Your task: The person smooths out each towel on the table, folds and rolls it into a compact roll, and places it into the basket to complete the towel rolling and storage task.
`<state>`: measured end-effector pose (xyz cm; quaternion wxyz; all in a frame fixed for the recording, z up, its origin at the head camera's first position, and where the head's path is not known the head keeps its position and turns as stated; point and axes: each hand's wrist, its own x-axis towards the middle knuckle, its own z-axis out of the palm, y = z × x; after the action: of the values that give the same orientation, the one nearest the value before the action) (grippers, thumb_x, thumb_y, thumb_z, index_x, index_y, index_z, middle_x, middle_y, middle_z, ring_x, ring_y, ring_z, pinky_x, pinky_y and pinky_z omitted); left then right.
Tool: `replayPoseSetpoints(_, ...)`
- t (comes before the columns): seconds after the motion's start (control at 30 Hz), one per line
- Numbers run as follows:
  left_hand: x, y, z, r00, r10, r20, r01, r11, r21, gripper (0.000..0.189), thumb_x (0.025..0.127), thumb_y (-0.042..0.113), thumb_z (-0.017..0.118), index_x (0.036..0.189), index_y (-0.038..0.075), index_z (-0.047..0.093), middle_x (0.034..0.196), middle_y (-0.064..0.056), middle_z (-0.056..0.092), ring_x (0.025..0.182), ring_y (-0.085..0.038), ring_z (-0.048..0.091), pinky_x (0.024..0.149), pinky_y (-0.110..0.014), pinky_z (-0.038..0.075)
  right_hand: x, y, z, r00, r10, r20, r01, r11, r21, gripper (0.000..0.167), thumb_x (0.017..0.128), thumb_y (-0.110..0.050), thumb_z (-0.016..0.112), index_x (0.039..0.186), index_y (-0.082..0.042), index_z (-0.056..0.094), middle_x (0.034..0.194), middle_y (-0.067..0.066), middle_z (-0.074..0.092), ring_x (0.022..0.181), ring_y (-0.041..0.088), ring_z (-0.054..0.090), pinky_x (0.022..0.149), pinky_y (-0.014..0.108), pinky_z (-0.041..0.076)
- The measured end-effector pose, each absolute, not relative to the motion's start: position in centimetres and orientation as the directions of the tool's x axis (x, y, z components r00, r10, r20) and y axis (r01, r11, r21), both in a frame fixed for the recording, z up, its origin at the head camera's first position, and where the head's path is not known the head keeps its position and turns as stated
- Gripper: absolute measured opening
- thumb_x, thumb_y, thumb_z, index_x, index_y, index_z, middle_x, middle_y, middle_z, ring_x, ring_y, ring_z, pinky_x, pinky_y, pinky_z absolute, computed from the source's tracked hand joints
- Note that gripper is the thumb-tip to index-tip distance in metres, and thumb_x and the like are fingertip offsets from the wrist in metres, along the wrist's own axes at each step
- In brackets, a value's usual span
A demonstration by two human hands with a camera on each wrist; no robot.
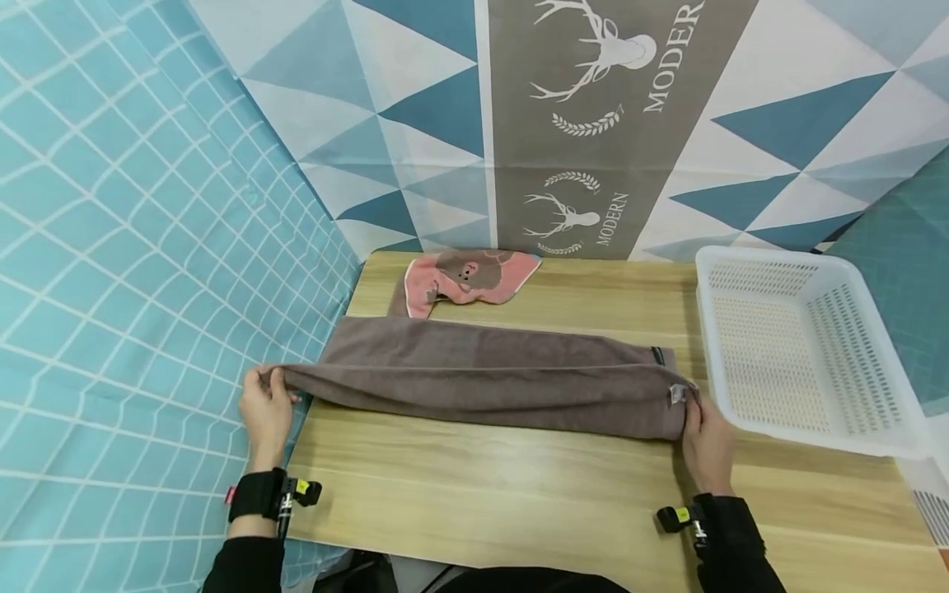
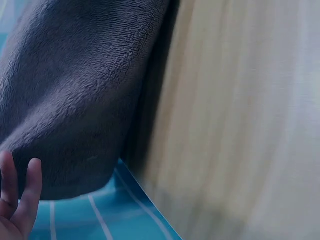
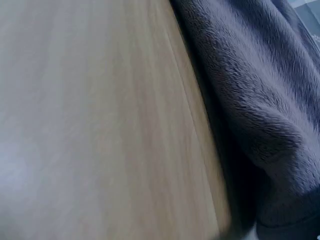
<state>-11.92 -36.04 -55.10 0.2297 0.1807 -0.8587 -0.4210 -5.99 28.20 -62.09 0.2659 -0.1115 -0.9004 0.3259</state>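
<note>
A long grey-brown towel (image 1: 474, 387) stretches across the wooden table, folded lengthwise, with its near layer lifted between the two hands. My left hand (image 1: 267, 412) pinches the towel's left corner, out past the table's left edge. Two fingers (image 2: 33, 187) of that hand show beside the grey fabric in the left wrist view. At the other end my right hand (image 1: 708, 441) pinches the right corner, close to a small white label (image 1: 677, 394). The right wrist view shows the plush towel (image 3: 270, 115) hanging over the tabletop, with the right hand itself out of frame.
Behind the towel lies a crumpled pink cloth (image 1: 474, 276) with a brown bear design. A white perforated plastic basket (image 1: 808, 354) stands at the right of the table (image 1: 489, 494). Blue checked fabric (image 1: 148, 288) hangs along the left side, and a patterned cloth (image 1: 430, 107) covers the back.
</note>
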Motion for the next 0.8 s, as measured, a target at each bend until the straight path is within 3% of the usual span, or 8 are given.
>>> replayPoseSetpoints(0.1, -14.4, -35.5, -54.9, -0.845, -0.481, 0.232, -0.128, 0.604, 0.787, 0.036, 0.106, 0.033, 0.041, 0.126, 0.005, 0.052, 0.078, -0.018, 0.062, 0.052, -0.011, 0.060, 0.050, -0.016, 0.046, -7.2, 28.0, -61.6, -0.822, 0.390, 0.414, 0.054, 0.778, -0.626, 0.024, 0.103, -0.012, 0.051, 0.082, 0.000, 0.054, 0.066, 0.022, 0.053, 0.057, 0.038, 0.051, 0.051, 0.040, 0.032)
replayPoseSetpoints(0.27, -17.9, -34.7, -54.7, -0.870, -0.451, 0.198, -0.107, 0.567, 0.817, 0.038, 0.106, 0.036, 0.041, 0.129, 0.007, 0.052, 0.085, -0.018, 0.062, 0.052, -0.010, 0.064, 0.054, -0.026, 0.056, -9.0, 27.6, -61.7, -0.827, 0.413, 0.380, 0.129, 0.799, -0.587, 0.023, 0.106, -0.017, 0.045, 0.097, 0.003, 0.054, 0.080, 0.030, 0.058, 0.068, 0.051, 0.056, 0.054, 0.057, 0.036)
replayPoseSetpoints(0.37, -19.3, -34.6, -55.0, -0.871, -0.444, 0.211, -0.077, 0.547, 0.833, 0.039, 0.105, 0.035, 0.043, 0.130, 0.006, 0.054, 0.086, -0.018, 0.062, 0.051, -0.007, 0.062, 0.056, -0.028, 0.057, -9.9, 27.4, -61.6, -0.847, 0.429, 0.313, 0.186, 0.792, -0.582, 0.030, 0.108, -0.024, 0.038, 0.100, 0.002, 0.051, 0.079, 0.028, 0.054, 0.067, 0.051, 0.054, 0.054, 0.054, 0.034)
replayPoseSetpoints(0.5, -20.4, -34.9, -55.7, -0.872, -0.451, 0.190, -0.090, 0.530, 0.843, 0.039, 0.105, 0.033, 0.046, 0.131, 0.004, 0.054, 0.082, -0.019, 0.062, 0.047, 0.001, 0.059, 0.051, -0.021, 0.055, -10.7, 27.5, -61.3, -0.867, 0.471, 0.164, 0.290, 0.744, -0.602, 0.037, 0.109, -0.034, 0.030, 0.096, -0.003, 0.045, 0.076, 0.021, 0.048, 0.065, 0.041, 0.051, 0.053, 0.045, 0.030)
replayPoseSetpoints(0.6, -21.1, -34.8, -56.1, -0.876, -0.455, 0.159, -0.121, 0.528, 0.841, 0.039, 0.106, 0.031, 0.045, 0.132, 0.003, 0.053, 0.081, -0.025, 0.066, 0.047, -0.004, 0.063, 0.051, -0.021, 0.055, -11.2, 27.3, -61.1, -0.866, 0.489, 0.105, 0.333, 0.720, -0.608, 0.037, 0.109, -0.037, 0.029, 0.094, -0.006, 0.044, 0.078, 0.021, 0.049, 0.067, 0.038, 0.050, 0.055, 0.043, 0.030)
replayPoseSetpoints(0.7, -22.1, -34.4, -56.3, -0.897, -0.416, 0.152, -0.101, 0.527, 0.844, 0.040, 0.107, 0.028, 0.041, 0.137, 0.002, 0.047, 0.100, -0.030, 0.067, 0.065, -0.022, 0.072, 0.063, -0.027, 0.059, -11.8, 27.1, -61.2, -0.858, 0.503, 0.102, 0.342, 0.709, -0.616, 0.038, 0.108, -0.036, 0.032, 0.094, -0.004, 0.046, 0.081, 0.024, 0.052, 0.072, 0.043, 0.054, 0.058, 0.048, 0.034)
replayPoseSetpoints(0.8, -23.0, -33.4, -56.5, -0.935, -0.288, 0.207, -0.008, 0.600, 0.800, 0.045, 0.108, 0.020, 0.037, 0.147, -0.003, 0.032, 0.133, -0.034, 0.051, 0.105, -0.041, 0.065, 0.089, -0.043, 0.055, -12.3, 26.9, -61.5, -0.859, 0.500, 0.110, 0.336, 0.712, -0.617, 0.040, 0.108, -0.035, 0.035, 0.104, 0.003, 0.048, 0.091, 0.030, 0.054, 0.085, 0.050, 0.057, 0.067, 0.056, 0.040)
